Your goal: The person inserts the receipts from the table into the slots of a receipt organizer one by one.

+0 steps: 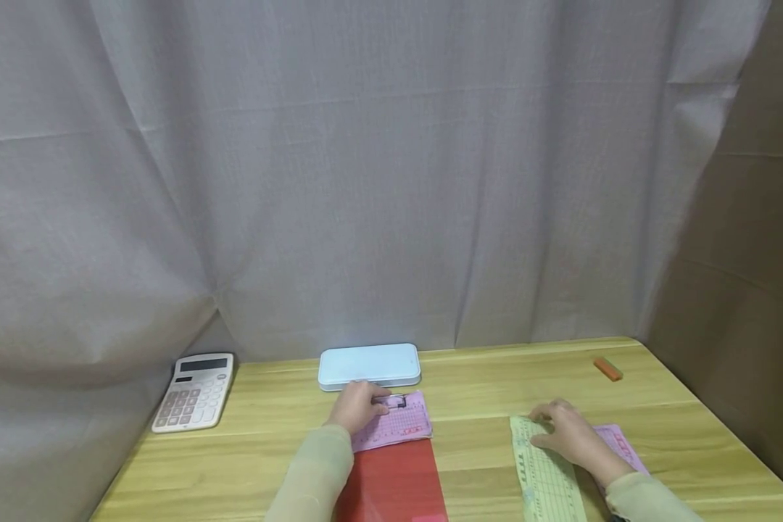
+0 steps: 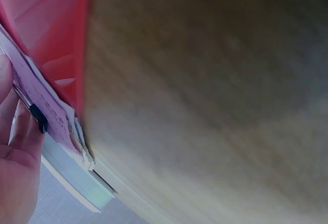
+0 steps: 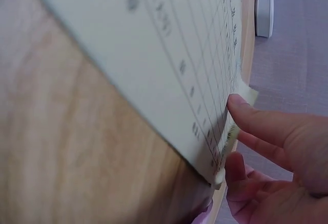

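My left hand (image 1: 357,407) pinches the wire handles of a black binder clip (image 1: 402,401) over a stack of pink printed slips (image 1: 398,428). In the left wrist view the clip (image 2: 38,118) lies against the pink top sheet, with several paper layers beneath. Under the slips is a translucent red folder (image 1: 394,478). To the right, my right hand (image 1: 569,435) pinches the far end of a pale green printed form (image 1: 544,471), thumb on its face. A second pink slip (image 1: 620,444) lies partly hidden beneath my right wrist.
A pale blue flat case (image 1: 369,365) lies just beyond the pink slips. At the far left is a white calculator (image 1: 194,393). A small orange-and-green block (image 1: 607,369) sits at the back right. A grey curtain (image 1: 391,181) hangs behind the wooden table (image 1: 267,449).
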{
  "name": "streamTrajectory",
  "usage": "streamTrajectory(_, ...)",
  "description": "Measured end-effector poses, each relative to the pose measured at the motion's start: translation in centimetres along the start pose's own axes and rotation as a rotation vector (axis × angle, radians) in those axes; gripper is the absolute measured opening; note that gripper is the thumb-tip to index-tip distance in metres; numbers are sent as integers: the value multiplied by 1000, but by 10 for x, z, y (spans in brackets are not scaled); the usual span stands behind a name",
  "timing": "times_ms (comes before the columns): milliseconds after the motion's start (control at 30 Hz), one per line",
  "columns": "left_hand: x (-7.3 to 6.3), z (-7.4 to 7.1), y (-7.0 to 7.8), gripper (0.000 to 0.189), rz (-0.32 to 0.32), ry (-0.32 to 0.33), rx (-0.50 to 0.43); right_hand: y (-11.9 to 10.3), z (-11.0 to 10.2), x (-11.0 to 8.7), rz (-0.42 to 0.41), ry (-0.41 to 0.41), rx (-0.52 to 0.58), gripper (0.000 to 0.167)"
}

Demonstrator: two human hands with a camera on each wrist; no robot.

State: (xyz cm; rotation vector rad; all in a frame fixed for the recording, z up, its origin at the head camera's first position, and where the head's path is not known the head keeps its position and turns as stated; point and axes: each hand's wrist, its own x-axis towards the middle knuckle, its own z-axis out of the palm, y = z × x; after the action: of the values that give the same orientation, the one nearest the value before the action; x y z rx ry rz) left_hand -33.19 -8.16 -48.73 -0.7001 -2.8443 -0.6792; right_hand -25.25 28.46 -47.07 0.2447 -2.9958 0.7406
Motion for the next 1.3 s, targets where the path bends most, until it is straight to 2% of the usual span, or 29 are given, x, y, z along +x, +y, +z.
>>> streamTrajectory(133, 0, -1, 0, 26, -2, 0, -4, 0, 2, 0, -17, 23, 8, 30)
streamTrajectory(400, 1, -1, 1, 25, -6, -6, -10, 0, 1, 1, 8, 21, 49, 32)
streamTrajectory(633, 2, -1, 1, 25, -3, -5, -15, 0, -4, -2, -5, 14, 81, 13)
streamTrajectory(867, 1, 0, 0, 25, -16, -22, -14, 0, -10, -3, -30, -34, 178, 18)
streamTrajectory(1067, 1, 0, 0, 26, -26, -28, -14, -3, -13, -1, 17, -103, 338, 20)
streamTrajectory(1200, 2, 1, 0, 26, -29, -26, -15, -9, -14, 0, 7, -121, 376, 27)
streamTrajectory(1300, 1, 0, 0, 26, -21, -21, -14, -15, -13, 1, -15, -115, 372, 25)
